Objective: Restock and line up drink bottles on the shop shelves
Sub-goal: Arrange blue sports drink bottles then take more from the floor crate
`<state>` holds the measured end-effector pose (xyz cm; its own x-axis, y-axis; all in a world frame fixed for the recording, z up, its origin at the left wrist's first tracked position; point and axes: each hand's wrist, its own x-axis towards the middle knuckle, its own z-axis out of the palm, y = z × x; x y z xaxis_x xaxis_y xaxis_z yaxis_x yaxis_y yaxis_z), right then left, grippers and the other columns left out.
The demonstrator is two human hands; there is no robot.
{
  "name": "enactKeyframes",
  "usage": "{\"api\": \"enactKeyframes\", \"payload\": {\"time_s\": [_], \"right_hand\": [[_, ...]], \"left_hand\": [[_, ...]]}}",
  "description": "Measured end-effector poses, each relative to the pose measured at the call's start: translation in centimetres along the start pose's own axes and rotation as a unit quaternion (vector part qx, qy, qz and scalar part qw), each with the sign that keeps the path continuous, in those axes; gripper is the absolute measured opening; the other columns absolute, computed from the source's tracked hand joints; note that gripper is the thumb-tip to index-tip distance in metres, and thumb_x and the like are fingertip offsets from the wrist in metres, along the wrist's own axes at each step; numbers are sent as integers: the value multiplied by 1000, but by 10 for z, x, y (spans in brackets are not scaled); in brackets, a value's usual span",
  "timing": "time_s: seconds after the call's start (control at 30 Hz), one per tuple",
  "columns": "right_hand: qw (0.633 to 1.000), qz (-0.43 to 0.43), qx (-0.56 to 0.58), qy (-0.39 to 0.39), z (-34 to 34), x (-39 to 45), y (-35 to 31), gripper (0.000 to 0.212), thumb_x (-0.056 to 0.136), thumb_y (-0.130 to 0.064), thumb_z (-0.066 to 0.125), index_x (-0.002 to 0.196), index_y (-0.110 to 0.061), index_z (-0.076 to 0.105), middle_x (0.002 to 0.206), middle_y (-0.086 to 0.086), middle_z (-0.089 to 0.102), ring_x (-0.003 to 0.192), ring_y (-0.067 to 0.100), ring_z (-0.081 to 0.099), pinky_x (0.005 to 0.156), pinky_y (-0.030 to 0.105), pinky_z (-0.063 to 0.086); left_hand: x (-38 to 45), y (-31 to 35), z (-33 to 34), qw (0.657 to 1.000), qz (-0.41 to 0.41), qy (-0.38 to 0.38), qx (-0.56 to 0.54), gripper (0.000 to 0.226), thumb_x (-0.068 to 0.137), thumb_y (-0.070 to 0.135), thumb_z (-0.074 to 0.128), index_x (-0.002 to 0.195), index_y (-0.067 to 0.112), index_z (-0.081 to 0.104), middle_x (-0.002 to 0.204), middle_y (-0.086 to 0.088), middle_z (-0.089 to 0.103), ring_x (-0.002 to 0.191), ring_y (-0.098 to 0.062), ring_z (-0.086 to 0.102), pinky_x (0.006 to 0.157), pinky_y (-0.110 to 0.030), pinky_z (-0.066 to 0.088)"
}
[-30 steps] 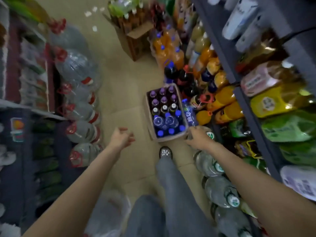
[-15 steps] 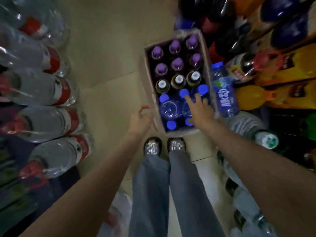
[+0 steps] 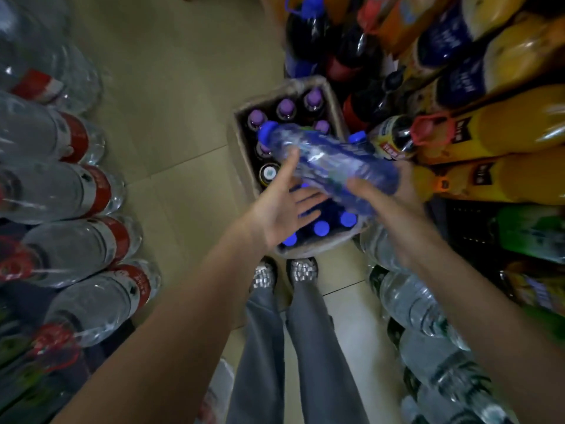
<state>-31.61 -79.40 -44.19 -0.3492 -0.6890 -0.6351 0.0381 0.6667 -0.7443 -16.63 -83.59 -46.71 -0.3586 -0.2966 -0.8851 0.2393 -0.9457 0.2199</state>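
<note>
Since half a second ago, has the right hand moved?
Yes. The right hand has lifted off the box, now gripping a blue bottle above it.

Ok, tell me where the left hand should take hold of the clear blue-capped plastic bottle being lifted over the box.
Probably the neck end, just below the blue cap, coming from underneath. The clear blue-capped plastic bottle lies nearly level over the cardboard box, and the right hand already grips its base end. The left hand is open, palm up, under the free narrower half.
</note>
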Motion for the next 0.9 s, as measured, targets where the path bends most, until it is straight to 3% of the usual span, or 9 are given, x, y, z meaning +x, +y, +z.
{"api": "enactKeyframes", "payload": {"time_s": [0.13, 0.2, 0.27, 0.4, 0.5, 0.6, 0.7, 0.8, 0.9], "right_hand": [[974, 67, -41, -213, 39, 9, 9, 29, 82, -30, 68, 103, -15, 54, 97, -4, 64, 92, 8, 61, 88, 21, 46], [968, 94, -50, -228, 57, 26, 20, 29, 87, -39, 59, 100, -14, 61, 102, 2, 66, 102, 15, 60, 93, 27, 42], [949, 52, -237, -201, 76, 47, 44, 51, 82, -48, 63, 119, -13, 55, 125, 11, 55, 118, 27, 51, 94, 31, 39], [660, -135, -699, -239, 124, 55, 98, 65, 84, -36, 64, 138, -18, 31, 142, 17, 27, 124, 42, 34, 98, 48, 34], [601, -157, -763, -180, 137, 57, 109, 45, 93, -11, 47, 136, -12, 35, 134, 24, 36, 118, 41, 41, 93, 43, 40], [653, -91, -734, -162, 110, 55, 93, 70, 80, -28, 70, 135, -11, 31, 130, 24, 40, 115, 40, 48, 88, 41, 44], [809, 22, -580, -96, 62, 42, 55, 79, 71, -47, 74, 129, -7, 39, 128, 19, 50, 118, 35, 50, 89, 38, 43], [951, 161, -262, -32, 15, 8, 9, 66, 66, -46, 76, 117, -8, 56, 110, 10, 62, 97, 24, 62, 73, 29, 48], [980, 188, 50, -34, -26, -48, -44, 33, 71, -37, 73, 96, -16, 64, 88, 2, 64, 74, 15, 61, 58, 24, 52]], "left_hand": [[-5, 11, -20, 990, 93, 26, -105, 48, 91, 42, 45, 119, 6, 58, 112, -12, 67, 101, -24, 65, 89, -33, 52], [-8, 15, -52, 985, 91, 112, -95, 31, 90, 39, 51, 97, 12, 62, 81, -4, 72, 75, -18, 69, 68, -28, 58], [-13, 15, -91, 979, 82, 182, -49, 23, 87, 38, 58, 92, 16, 61, 74, -1, 70, 65, -14, 67, 63, -27, 58], [-28, 4, -148, 977, 34, 210, -32, 33, 83, 38, 62, 105, 13, 59, 84, -3, 66, 74, -18, 66, 66, -34, 59], [-35, -9, -162, 978, 14, 209, -14, 35, 82, 38, 64, 106, 12, 58, 84, -4, 65, 75, -20, 64, 71, -35, 57], [-43, -13, -153, 979, -4, 203, 33, 31, 82, 37, 64, 101, 13, 60, 85, -5, 66, 76, -21, 64, 75, -35, 57], [-60, -8, -124, 978, -12, 195, 75, 31, 80, 36, 68, 100, 13, 61, 86, -5, 68, 72, -19, 66, 65, -32, 58], [-88, 0, -79, 981, 3, 165, 101, 33, 80, 37, 68, 101, 13, 60, 82, -5, 68, 67, -18, 66, 57, -30, 57], [-127, 10, -26, 984, 43, 120, 122, 30, 81, 37, 66, 99, 13, 61, 80, -5, 70, 65, -18, 67, 59, -31, 58]]}}
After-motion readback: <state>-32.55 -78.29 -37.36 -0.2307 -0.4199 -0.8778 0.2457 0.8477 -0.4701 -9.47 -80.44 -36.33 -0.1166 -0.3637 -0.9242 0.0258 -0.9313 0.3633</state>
